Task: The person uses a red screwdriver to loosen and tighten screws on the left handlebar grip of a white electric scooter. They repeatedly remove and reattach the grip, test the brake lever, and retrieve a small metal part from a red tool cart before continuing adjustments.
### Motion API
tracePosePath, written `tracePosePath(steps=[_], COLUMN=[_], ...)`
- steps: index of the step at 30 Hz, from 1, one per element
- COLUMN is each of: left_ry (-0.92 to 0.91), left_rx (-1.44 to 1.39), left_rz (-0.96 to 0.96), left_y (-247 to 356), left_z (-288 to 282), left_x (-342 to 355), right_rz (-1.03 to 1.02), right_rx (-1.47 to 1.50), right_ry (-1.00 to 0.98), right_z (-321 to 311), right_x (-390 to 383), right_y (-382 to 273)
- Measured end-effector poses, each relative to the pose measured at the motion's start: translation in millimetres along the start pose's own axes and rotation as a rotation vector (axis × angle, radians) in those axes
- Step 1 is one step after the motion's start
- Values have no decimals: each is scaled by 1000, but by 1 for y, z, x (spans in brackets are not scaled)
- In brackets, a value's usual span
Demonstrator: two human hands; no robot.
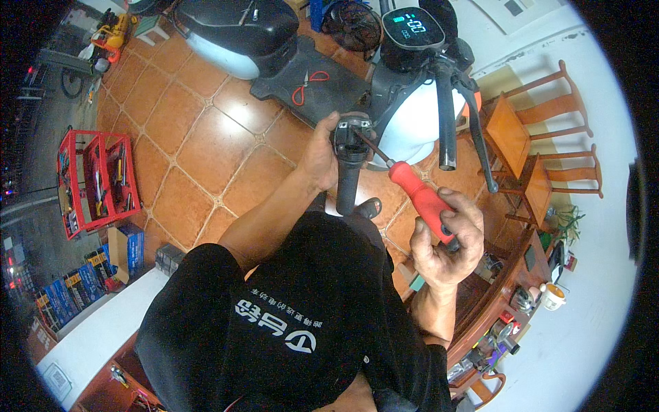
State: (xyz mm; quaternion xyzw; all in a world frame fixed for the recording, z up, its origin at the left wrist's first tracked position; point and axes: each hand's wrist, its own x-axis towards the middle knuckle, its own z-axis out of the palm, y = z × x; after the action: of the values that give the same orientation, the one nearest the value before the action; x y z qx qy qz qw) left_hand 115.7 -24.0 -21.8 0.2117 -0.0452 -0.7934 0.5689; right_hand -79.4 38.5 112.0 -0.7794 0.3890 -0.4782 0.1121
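Note:
My left hand (320, 156) is wrapped round a black switch housing (352, 130) at the end of a black rubber handlebar grip (348, 189). In my right hand (449, 250) is a red-handled screwdriver (419, 196), held by the back of its handle with the fingers curled round it. Its shaft slants up and left, and the tip meets the switch housing; whether it sits in a screw is too small to tell. Beyond my hands stands an electric scooter with a lit display (414, 27). Its other bar (446, 120) and brake lever (484, 137) point toward me on the right.
Red-handled scissors (299, 94) lie on the scooter's dark footboard (329, 75). A red tool rack (93, 182) stands on the tiled floor at left, with blue boxes (68, 295) nearer me. Wooden chairs (508, 137) and a cluttered wooden desk (504, 295) line the right.

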Motion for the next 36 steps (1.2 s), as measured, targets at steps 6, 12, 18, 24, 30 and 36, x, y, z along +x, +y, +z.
tracePosePath(steps=[6, 12, 18, 24, 30, 36], left_ry=[-29, 7, -19, -32, 41, 6], left_rx=[36, 100, 85, 6, 48, 14], left_rz=[-3, -8, 0, -42, -53, -45], left_y=[3, 4, 8, 8, 11, 10], left_z=[0, 1, 3, 0, 9, 9], left_x=[0, -2, 1, 2, -3, -1], right_rz=[-57, -93, -59, -19, 3, -32], right_rx=[-8, 1, -118, -188, -237, -190], right_ry=[-105, -156, -25, -186, -305, -347], right_z=[-4, -7, -3, -12, -20, -22], right_x=[7, 21, 28, 36, 40, 52], right_y=[-2, -2, 4, -4, -7, -8])
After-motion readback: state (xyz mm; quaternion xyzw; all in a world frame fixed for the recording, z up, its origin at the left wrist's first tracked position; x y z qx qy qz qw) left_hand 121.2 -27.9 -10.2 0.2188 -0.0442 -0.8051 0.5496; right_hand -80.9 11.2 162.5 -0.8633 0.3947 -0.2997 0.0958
